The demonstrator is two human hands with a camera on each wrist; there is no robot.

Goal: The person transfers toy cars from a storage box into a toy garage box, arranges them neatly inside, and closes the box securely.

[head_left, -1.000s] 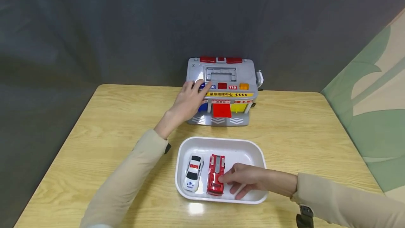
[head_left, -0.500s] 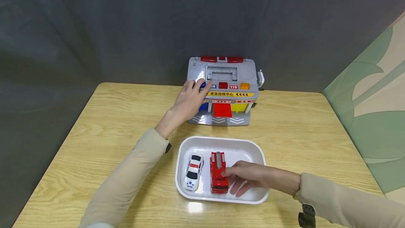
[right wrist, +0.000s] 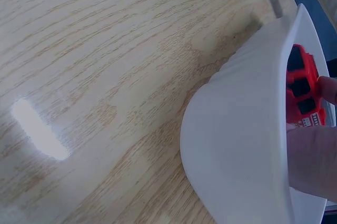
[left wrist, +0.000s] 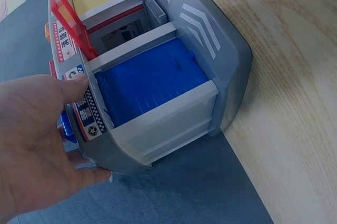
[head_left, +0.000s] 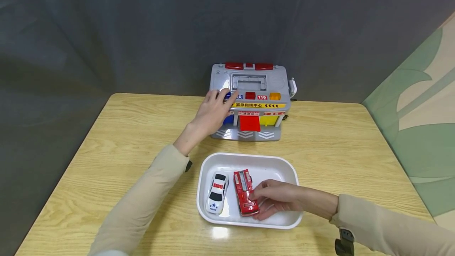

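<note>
Both arms wear long beige sleeves, hands bare.

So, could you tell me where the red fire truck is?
Head view: the red fire truck lies in the white tray, right of the police car, held by the right hand.

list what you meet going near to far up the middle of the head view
tray → fire truck, held by the right hand → bare table → toy station, with the left hand on its left end → grey backdrop
</note>
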